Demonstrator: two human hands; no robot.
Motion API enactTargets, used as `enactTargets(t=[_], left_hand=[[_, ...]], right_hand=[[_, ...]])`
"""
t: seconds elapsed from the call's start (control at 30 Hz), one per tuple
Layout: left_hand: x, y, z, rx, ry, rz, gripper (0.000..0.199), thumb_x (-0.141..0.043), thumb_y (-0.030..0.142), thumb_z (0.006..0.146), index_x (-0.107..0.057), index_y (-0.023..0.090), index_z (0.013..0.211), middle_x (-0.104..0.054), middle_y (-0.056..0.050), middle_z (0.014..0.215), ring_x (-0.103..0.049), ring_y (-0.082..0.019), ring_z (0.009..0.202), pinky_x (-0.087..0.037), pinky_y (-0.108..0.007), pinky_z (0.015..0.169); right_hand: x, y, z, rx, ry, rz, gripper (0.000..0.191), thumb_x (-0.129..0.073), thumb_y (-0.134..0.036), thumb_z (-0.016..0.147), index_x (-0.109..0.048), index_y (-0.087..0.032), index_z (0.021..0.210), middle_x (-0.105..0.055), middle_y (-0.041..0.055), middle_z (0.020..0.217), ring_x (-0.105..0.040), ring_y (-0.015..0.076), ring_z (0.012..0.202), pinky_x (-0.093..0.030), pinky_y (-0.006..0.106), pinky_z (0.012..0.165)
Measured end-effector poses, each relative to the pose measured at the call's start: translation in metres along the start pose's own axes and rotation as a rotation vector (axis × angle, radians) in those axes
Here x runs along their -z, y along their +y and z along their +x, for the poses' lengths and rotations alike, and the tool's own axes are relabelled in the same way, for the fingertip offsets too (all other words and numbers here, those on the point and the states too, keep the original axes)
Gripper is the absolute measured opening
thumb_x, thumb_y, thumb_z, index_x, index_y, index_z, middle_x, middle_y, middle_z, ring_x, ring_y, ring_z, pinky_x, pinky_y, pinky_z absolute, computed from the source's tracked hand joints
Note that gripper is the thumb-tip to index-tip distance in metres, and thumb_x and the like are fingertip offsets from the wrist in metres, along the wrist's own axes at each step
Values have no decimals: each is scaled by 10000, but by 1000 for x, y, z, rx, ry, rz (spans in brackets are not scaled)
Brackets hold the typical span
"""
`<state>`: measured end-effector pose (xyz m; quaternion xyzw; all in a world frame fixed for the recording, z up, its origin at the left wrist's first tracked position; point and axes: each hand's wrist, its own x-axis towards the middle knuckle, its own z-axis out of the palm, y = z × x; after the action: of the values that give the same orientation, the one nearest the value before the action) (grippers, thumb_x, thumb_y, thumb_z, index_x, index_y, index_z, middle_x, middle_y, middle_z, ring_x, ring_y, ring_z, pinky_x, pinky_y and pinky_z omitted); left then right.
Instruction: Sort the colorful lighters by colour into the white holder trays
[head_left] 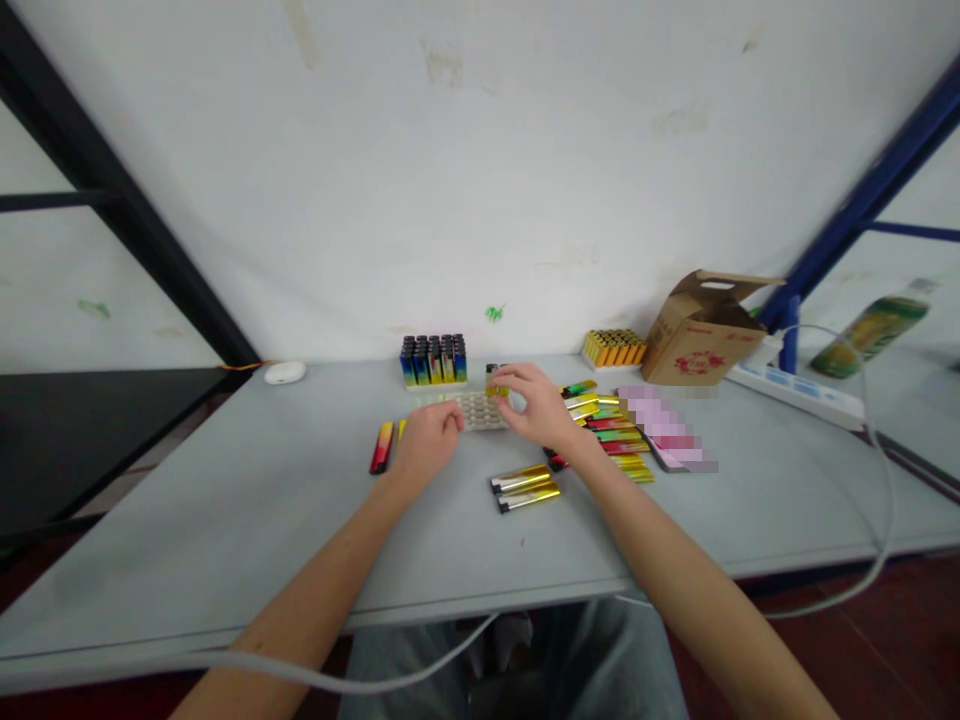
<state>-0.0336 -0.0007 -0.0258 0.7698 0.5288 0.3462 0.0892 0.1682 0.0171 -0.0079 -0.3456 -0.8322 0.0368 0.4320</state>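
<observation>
A white tray (pixel 480 412) with rows of round sockets lies in the middle of the table. My left hand (pixel 431 437) is closed at its left end, with the fingers gripping the edge. Over the tray's back right part, my right hand (pixel 534 402) pinches a yellow lighter (pixel 493 384) upright, black top upward; whether its base sits in a socket is hidden. In front lie two silver-and-gold lighters (pixel 527 497). A red-and-yellow lighter (pixel 382 447) lies left of my left hand, and several coloured lighters (pixel 611 425) lie beyond my right wrist.
Behind the tray stands a block of upright lighters (pixel 433 362). A rack of orange-yellow pieces (pixel 615 348), an open cardboard box (pixel 694 335) and a power strip (pixel 799 395) are at the back right. A phone-like pink item (pixel 664 430) and white case (pixel 285 373) lie on the table.
</observation>
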Motion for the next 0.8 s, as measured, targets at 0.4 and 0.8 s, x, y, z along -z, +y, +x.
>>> enactTargets(t=[0.4,0.8], left_hand=[[-9,-10,-1,-108,45,214,242,-513,155,815,-645,143,1017,-667,-118,1069,-581,-269,1047,-454,-405,976],[-4,-6,0,-139,27,133,331,-421,-4,707,-674,173,826,-695,-81,933,-588,-240,967,-466,-404,943]], right_hand=[[12,-12,-11,-351,-995,293,592,-843,-526,516,-695,-151,949,-664,13,824,-565,137,709,-438,222,612],[13,-8,-11,-311,-865,169,244,-739,-353,686,-684,-131,772,-574,-28,622,-459,105,563,-314,229,526]])
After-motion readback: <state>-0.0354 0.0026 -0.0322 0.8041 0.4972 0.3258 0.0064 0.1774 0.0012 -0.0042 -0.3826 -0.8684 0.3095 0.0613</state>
